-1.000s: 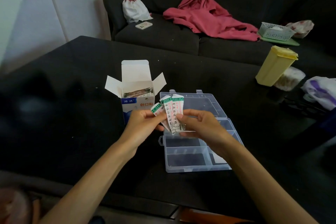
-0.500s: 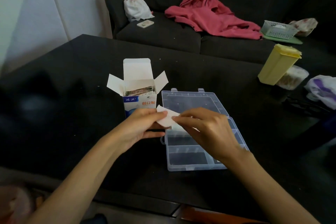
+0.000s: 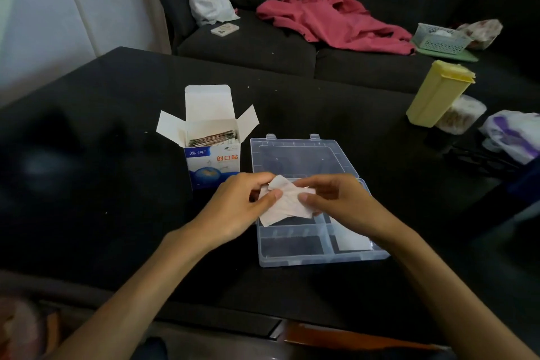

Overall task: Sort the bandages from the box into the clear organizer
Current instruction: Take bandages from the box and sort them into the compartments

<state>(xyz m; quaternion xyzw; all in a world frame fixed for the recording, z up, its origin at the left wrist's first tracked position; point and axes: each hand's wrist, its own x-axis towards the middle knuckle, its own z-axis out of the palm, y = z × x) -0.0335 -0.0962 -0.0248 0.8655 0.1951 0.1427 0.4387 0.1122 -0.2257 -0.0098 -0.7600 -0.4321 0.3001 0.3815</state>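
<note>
Bandages (image 3: 285,203): small sheaf of flat wrapped strips, pale plain backs up, corners splayed, slightly creased. Held above the near half of the clear organizer (image 3: 309,213), pinched from both sides. Left hand (image 3: 242,207): thumb on top, fingers curled beneath the left edge of the sheaf. Right hand (image 3: 336,199): thumb and curled fingers gripping the right edge.

Organizer: transparent plastic case lying open on the dark counter (image 3: 117,184), lid folded back on the far side with two latch tabs, near half split by dividers into compartments. A pale flat piece lies in the near-right compartment; cannot tell what it is.

Box (image 3: 213,161): white-and-blue carton just left of the organizer, upright, top flaps open, more bandages packed on edge inside. Front reads "创口贴" in orange-red; a blue tag above left has small characters too blurred to read; blue globe graphic below.

Far right on counter: yellow lidded container (image 3: 438,93).
</note>
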